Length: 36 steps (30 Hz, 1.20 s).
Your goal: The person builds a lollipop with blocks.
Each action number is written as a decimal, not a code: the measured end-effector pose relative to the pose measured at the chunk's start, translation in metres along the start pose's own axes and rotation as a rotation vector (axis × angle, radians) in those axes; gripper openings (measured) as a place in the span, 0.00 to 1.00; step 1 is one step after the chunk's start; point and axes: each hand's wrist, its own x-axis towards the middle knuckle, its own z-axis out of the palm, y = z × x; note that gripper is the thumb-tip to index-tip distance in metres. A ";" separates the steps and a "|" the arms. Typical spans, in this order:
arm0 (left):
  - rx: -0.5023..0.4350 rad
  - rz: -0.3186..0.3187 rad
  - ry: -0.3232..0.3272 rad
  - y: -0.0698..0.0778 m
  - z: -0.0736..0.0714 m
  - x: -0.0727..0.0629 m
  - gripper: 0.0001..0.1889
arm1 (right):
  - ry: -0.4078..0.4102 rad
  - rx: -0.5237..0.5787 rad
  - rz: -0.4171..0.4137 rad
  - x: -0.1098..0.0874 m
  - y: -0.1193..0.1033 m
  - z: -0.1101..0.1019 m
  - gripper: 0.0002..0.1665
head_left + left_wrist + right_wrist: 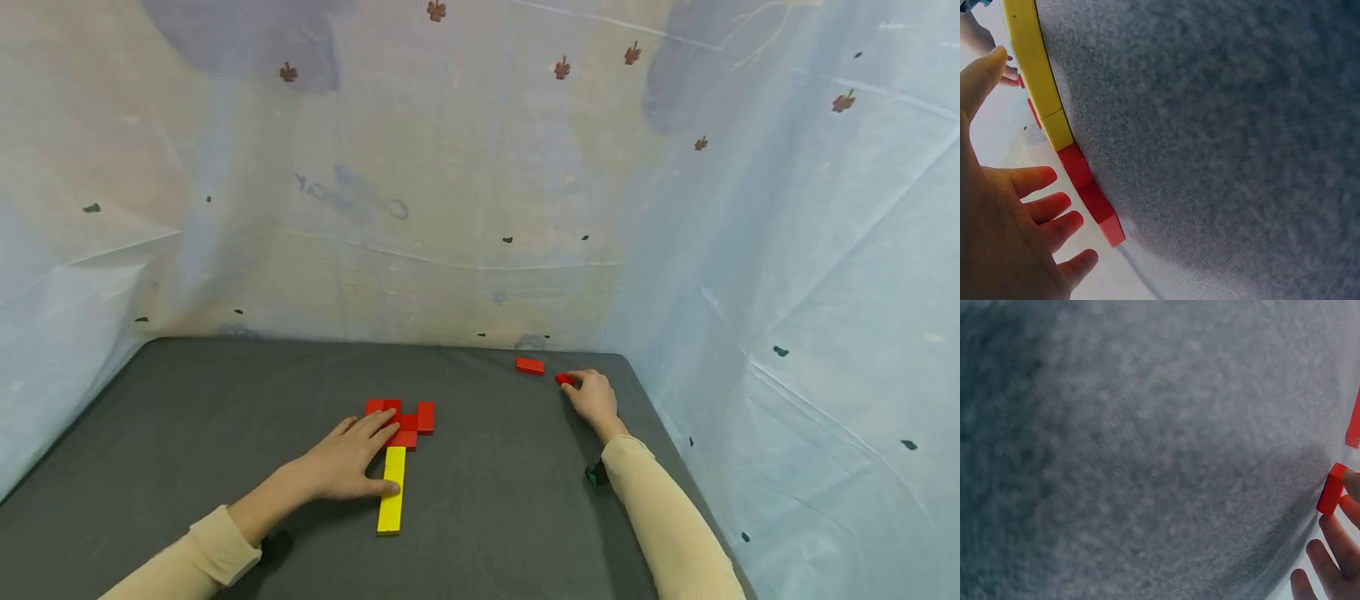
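In the head view my left hand (341,462) spreads its straight fingers over the left side of a flat group of red blocks (425,417). Its thumb lies across a strip of yellow blocks (390,515), which runs from that group toward me. A seam in the left wrist view parts a long yellow block (1029,56) from a shorter yellow block (1058,130). Far to the right, my right hand (596,402) pinches a small red block (564,379) between thumb and fingers, close over the table. Some red blocks are partly hidden under the left hand.
Left of the pinched block, another red block (529,366) lies near the back edge of the dark grey table (495,508). A pale patterned sheet (420,192) hangs behind the table and along its right side.
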 end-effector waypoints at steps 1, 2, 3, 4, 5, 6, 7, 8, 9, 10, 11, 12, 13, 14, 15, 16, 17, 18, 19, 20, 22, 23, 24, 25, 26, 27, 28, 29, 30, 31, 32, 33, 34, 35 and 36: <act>0.001 -0.003 -0.002 0.000 0.000 0.000 0.55 | -0.001 0.000 0.005 0.001 0.001 0.001 0.24; 0.003 -0.005 -0.004 -0.001 0.001 0.001 0.55 | -0.001 0.000 0.009 0.001 0.001 0.002 0.24; 0.003 -0.005 -0.005 -0.001 0.001 0.001 0.55 | 0.000 0.000 0.012 0.002 0.002 0.003 0.24; -0.001 -0.001 -0.004 -0.002 0.001 0.001 0.55 | 0.002 0.000 0.014 0.003 0.003 0.004 0.23; -0.001 0.001 -0.002 -0.002 0.001 0.000 0.55 | 0.004 0.002 0.016 0.004 0.004 0.005 0.23; -0.001 0.003 0.000 -0.002 0.001 0.000 0.55 | 0.007 0.004 0.016 0.005 0.004 0.006 0.23; 0.001 0.006 0.002 -0.002 0.001 0.000 0.55 | 0.009 0.003 0.018 0.006 0.005 0.007 0.23; 0.000 0.011 0.005 -0.002 0.001 0.000 0.55 | 0.013 0.004 0.019 0.007 0.006 0.008 0.23; -0.001 0.014 0.007 -0.002 0.001 0.000 0.55 | 0.016 0.006 0.021 0.007 0.006 0.009 0.23; -0.002 0.019 0.009 -0.002 0.002 0.000 0.55 | 0.020 0.008 0.022 0.008 0.007 0.010 0.22; 0.001 0.018 0.007 -0.003 0.002 0.000 0.55 | 0.023 0.009 0.021 0.008 0.007 0.010 0.22; 0.002 0.017 0.005 -0.003 0.002 0.000 0.55 | 0.025 0.010 0.020 0.008 0.008 0.011 0.22; 0.003 0.015 0.003 -0.003 0.003 0.000 0.55 | 0.026 0.012 0.017 0.008 0.008 0.012 0.22; -0.002 0.017 0.002 -0.003 0.003 0.000 0.55 | 0.028 0.013 0.015 0.008 0.008 0.012 0.22; -0.005 0.016 0.000 -0.003 0.003 0.001 0.55 | 0.029 0.016 0.012 0.008 0.008 0.012 0.22; -0.007 0.015 -0.001 -0.003 0.004 0.001 0.55 | 0.030 0.019 0.010 0.007 0.008 0.011 0.22; -0.006 0.012 -0.006 -0.003 0.004 0.000 0.55 | 0.030 0.023 0.007 0.007 0.009 0.011 0.22; -0.011 0.012 -0.006 -0.002 0.004 0.000 0.55 | 0.030 0.026 0.005 0.006 0.009 0.011 0.22; -0.013 0.013 -0.006 -0.003 0.004 0.000 0.55 | 0.030 0.029 0.003 0.006 0.009 0.010 0.22; -0.016 0.016 -0.005 -0.003 0.004 0.000 0.55 | 0.030 0.032 0.003 0.005 0.009 0.010 0.23; -0.011 0.012 -0.008 -0.003 0.003 0.000 0.55 | 0.031 0.037 0.002 0.004 0.009 0.009 0.23; -0.010 0.011 -0.009 -0.003 0.003 0.000 0.55 | 0.032 0.038 -0.002 0.003 0.010 0.008 0.23; -0.011 0.010 -0.007 -0.002 0.003 0.000 0.55 | 0.034 0.039 -0.005 0.002 0.009 0.008 0.23; -0.010 0.009 -0.009 -0.003 0.003 0.000 0.55 | 0.036 0.042 -0.010 0.001 0.009 0.007 0.23; -0.012 0.007 -0.011 -0.002 0.002 0.000 0.55 | 0.040 0.045 -0.016 0.000 0.009 0.008 0.23; -0.011 0.003 -0.013 -0.002 0.002 0.000 0.55 | 0.046 0.050 -0.024 -0.001 0.008 0.008 0.23; -0.012 0.001 -0.015 -0.002 0.001 0.000 0.55 | 0.053 0.056 -0.034 -0.003 0.007 0.008 0.23; -0.013 0.000 -0.016 -0.002 0.001 0.000 0.55 | 0.059 0.061 -0.045 -0.004 0.005 0.008 0.23; -0.013 -0.002 -0.018 -0.002 0.001 0.000 0.55 | 0.064 0.068 -0.057 -0.005 0.003 0.008 0.23; -0.014 -0.003 -0.020 -0.002 0.001 0.000 0.55 | 0.067 0.075 -0.070 -0.007 0.001 0.008 0.23; -0.015 -0.003 -0.021 -0.001 0.001 0.000 0.55 | 0.071 0.081 -0.084 -0.008 -0.001 0.008 0.23; -0.013 -0.003 -0.021 -0.001 0.001 0.000 0.55 | 0.075 0.089 -0.098 -0.010 -0.004 0.007 0.22; -0.012 -0.003 -0.021 -0.001 0.001 0.001 0.55 | 0.077 0.097 -0.112 -0.011 -0.007 0.007 0.22; -0.011 -0.003 -0.022 -0.001 0.002 0.001 0.55 | 0.081 0.105 -0.130 -0.013 -0.010 0.007 0.22; -0.011 -0.003 -0.023 -0.001 0.002 0.001 0.55 | 0.083 0.110 -0.149 -0.014 -0.013 0.007 0.22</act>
